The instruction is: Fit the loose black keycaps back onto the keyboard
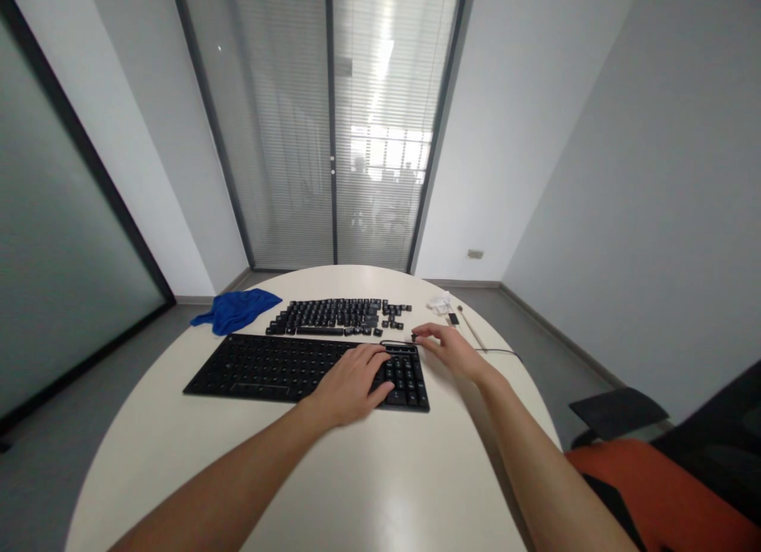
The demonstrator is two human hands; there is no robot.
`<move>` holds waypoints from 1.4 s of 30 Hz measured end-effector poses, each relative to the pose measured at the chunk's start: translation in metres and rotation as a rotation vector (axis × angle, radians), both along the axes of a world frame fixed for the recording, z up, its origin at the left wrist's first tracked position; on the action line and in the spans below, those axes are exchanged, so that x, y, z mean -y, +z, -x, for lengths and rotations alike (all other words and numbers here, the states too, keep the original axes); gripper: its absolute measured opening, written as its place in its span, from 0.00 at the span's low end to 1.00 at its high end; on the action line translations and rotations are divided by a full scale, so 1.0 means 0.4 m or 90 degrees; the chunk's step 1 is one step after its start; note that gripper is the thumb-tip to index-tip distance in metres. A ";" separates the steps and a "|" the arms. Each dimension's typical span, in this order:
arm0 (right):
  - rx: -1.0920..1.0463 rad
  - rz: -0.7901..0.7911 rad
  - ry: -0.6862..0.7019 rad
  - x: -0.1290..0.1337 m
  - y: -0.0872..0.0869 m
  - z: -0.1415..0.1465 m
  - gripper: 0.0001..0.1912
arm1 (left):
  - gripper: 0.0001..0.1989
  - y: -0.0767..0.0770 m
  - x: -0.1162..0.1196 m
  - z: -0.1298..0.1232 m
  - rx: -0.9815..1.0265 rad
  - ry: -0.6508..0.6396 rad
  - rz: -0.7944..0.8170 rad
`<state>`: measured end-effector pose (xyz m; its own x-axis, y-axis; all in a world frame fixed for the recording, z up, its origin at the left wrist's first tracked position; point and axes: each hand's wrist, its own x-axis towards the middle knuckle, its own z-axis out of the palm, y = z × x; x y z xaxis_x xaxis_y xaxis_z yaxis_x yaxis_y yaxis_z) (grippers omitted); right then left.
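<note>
**Two bare hands are meeting at the keyboard's right end**

A long, black, rectangular keyboard [267,369] is lying across the middle of the round, cream-white table [369,473]. Its right-hand number block is wearing black caps, while the larger section to the left is showing rows of small switches.

The left hand [350,383] is resting palm down on the keyboard beside the number block, loosely open, its thumb spreading away from the fingers; its palm is hiding whatever is underneath. The right hand [449,349] is hovering just beyond the keyboard's far right corner, its thumb and forefinger nearly closing and pinching a small black piece [414,337], too tiny to make out clearly.

Behind the keyboard, loose black keycaps [336,308] are sitting in keyboard-like rows. A crumpled, deep-blue cloth [238,310] is lying to their left. To their right, a wadded white tissue [440,303], a small black block [453,319] and a slim, pale stick [472,327] are lying near a thin black cable [499,351].

An orange-seated chair [654,488] is standing at the table's right.
</note>
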<state>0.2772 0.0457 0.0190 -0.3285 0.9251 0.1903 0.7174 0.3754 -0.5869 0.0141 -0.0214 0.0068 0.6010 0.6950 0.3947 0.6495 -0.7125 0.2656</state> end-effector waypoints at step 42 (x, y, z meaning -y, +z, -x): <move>-0.055 0.059 0.078 0.024 0.000 0.028 0.19 | 0.30 0.012 -0.008 -0.014 -0.061 0.011 0.007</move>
